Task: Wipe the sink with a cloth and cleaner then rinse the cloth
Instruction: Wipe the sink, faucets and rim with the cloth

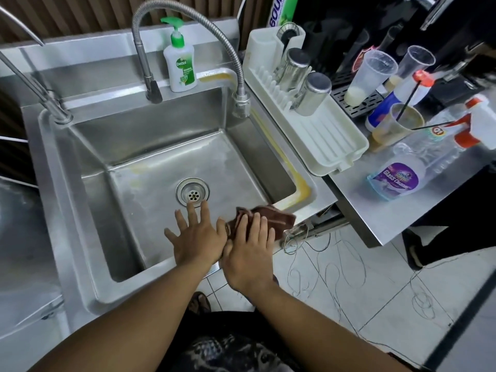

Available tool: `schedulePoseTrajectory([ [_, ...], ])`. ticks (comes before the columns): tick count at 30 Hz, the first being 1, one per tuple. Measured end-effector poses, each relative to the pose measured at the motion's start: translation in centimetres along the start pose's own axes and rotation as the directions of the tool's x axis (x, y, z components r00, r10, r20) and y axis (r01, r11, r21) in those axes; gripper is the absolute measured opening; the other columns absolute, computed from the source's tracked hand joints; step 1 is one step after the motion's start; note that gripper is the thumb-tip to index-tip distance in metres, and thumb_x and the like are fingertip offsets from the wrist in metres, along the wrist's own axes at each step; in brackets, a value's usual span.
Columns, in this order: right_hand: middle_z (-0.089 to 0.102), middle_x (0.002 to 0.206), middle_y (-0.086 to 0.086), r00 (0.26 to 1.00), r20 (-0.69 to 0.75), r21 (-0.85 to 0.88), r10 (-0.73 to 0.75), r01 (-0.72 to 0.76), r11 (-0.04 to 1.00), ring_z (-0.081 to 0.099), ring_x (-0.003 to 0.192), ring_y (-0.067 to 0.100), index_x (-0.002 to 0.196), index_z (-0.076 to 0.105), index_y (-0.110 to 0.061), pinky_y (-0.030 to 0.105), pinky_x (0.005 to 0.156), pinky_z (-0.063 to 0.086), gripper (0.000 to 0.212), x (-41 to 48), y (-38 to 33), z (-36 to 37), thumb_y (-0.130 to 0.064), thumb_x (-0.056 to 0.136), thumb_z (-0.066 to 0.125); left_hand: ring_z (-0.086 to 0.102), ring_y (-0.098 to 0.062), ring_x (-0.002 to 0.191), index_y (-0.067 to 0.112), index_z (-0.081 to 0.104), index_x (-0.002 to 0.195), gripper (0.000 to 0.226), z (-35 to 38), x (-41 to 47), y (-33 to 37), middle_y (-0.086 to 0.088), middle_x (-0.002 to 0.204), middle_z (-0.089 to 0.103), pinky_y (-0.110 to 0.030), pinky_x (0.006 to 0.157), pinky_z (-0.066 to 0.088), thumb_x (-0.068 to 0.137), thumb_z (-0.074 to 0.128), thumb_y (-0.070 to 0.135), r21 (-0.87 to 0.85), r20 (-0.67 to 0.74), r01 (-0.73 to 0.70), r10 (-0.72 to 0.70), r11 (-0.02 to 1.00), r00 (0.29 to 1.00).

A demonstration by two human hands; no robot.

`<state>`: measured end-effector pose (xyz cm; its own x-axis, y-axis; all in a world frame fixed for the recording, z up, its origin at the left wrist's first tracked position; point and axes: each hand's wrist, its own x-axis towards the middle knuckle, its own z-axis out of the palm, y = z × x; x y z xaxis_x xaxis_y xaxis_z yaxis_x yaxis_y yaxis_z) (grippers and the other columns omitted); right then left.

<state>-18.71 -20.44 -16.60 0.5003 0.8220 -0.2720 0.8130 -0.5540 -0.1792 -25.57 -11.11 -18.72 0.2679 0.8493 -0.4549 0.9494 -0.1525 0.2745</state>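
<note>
Cloth (271, 217) crumpled at lower centre by the sink (53, 183) corner, right hand (248, 251) pressing it with straight fingers, left hand (197, 237) splayed flat alongside

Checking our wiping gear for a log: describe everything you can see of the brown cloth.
The brown cloth is dark reddish-brown, soft-looking fabric, crumpled into loose folds. It sits at the near right corner of the sink, partly over the rim. The right hand lies on it with fingers nearly straight, covering its near part. The thumb of the left hand is beside its left edge, contact unclear. Whether it is wet cannot be told.
</note>
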Motion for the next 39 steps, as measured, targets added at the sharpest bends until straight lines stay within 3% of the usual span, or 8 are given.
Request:
schedulePoseTrajectory([
  [3,0.051,0.144,0.026,0.999,0.006,0.038,0.039,-0.039,0.999,0.048,0.134,0.042,0.143,0.048,0.004,0.057,0.111,0.035,0.074,2.3,3.0,-1.6,-0.039,0.085,0.033,-0.008,-0.032,0.154,0.031,0.003,0.160,0.069,0.1,-0.1,0.1,-0.002,0.170,-0.006,-0.065,0.118,0.005,0.099,0.015,0.060,0.001,0.000,-0.001,0.001,1.000,1.000],
  [10,0.001,0.167,0.018,0.980,0.007,-0.047,0.201,-0.201,0.979,-0.004,0.154,0.032,0.159,0.003,-0.003,0.049,0.123,-0.002,0.070,8.7,11.0,-5.0,-0.036,0.102,0.028,-0.010,-0.032,0.154,0.031,0.003,0.160,0.069,0.0,-0.2,-0.1,-0.002,0.169,-0.006,-0.065,0.118,0.002,0.099,0.014,0.061,0.010,-0.001,0.003,-0.003,1.000,1.000],
  [19,0.011,0.168,0.005,0.965,0.077,-0.034,-0.251,0.254,0.967,0.000,0.155,0.029,0.160,0.022,-0.021,0.048,0.124,-0.003,0.079,3.4,10.1,-4.0,-0.047,0.086,0.009,-0.007,-0.032,0.154,0.027,0.007,0.160,0.065,0.1,0.5,3.6,-0.007,0.169,-0.002,-0.067,0.117,-0.005,0.102,0.017,0.055,-0.021,0.018,0.018,-0.018,1.000,1.000],
  [23,0.016,0.166,0.007,0.995,-0.011,-0.061,-0.101,0.100,0.993,0.010,0.150,0.032,0.147,0.043,-0.047,0.055,0.116,0.015,0.070,5.5,16.6,-6.8,-0.050,0.083,0.015,-0.007,-0.031,0.154,0.028,0.007,0.160,0.065,0.6,1.2,7.3,-0.007,0.169,0.000,-0.068,0.116,-0.006,0.102,0.016,0.055,-0.083,0.025,-0.009,0.011,0.997,1.000],
  [26,0.042,0.153,0.016,0.991,-0.124,0.137,-0.043,0.060,0.989,0.036,0.137,0.039,0.125,0.069,-0.020,0.051,0.112,0.031,0.058,6.7,17.2,-7.2,-0.035,0.083,0.032,-0.003,-0.032,0.154,0.028,0.009,0.160,0.065,1.0,1.4,8.0,-0.007,0.169,0.006,-0.068,0.116,-0.004,0.102,0.014,0.056,-0.059,-0.005,-0.016,0.015,0.998,1.000],
  [32,0.058,0.126,0.003,0.976,-0.185,0.244,-0.116,0.160,0.956,0.045,0.130,0.028,0.089,0.046,-0.023,0.055,0.111,0.030,0.021,6.0,11.6,-4.0,-0.042,0.098,0.046,0.003,-0.030,0.154,0.028,0.016,0.158,0.061,1.0,1.2,7.9,-0.004,0.167,0.014,-0.068,0.117,0.001,0.103,0.013,0.054,-0.074,-0.079,-0.010,0.004,0.997,0.997],
  [35,0.056,0.120,0.006,0.968,-0.240,0.286,-0.075,0.144,0.947,0.051,0.109,0.029,0.111,0.053,-0.014,0.049,0.098,0.042,0.022,7.7,14.1,-5.3,-0.017,0.090,0.049,0.004,-0.031,0.154,0.028,0.015,0.158,0.061,1.1,1.2,8.0,-0.004,0.167,0.014,-0.068,0.117,0.003,0.103,0.013,0.054,-0.058,-0.085,-0.005,0.000,0.998,0.996],
  [39,0.034,0.157,0.017,0.988,-0.146,0.099,0.040,-0.026,0.995,0.024,0.145,0.041,0.145,0.043,-0.007,0.052,0.118,0.023,0.065,10.0,16.4,-6.2,-0.029,0.087,0.024,0.004,-0.031,0.154,0.028,0.014,0.158,0.063,1.2,1.3,8.0,-0.004,0.167,0.014,-0.068,0.117,0.002,0.102,0.013,0.056,-0.056,-0.090,0.007,-0.012,0.998,0.996],
])
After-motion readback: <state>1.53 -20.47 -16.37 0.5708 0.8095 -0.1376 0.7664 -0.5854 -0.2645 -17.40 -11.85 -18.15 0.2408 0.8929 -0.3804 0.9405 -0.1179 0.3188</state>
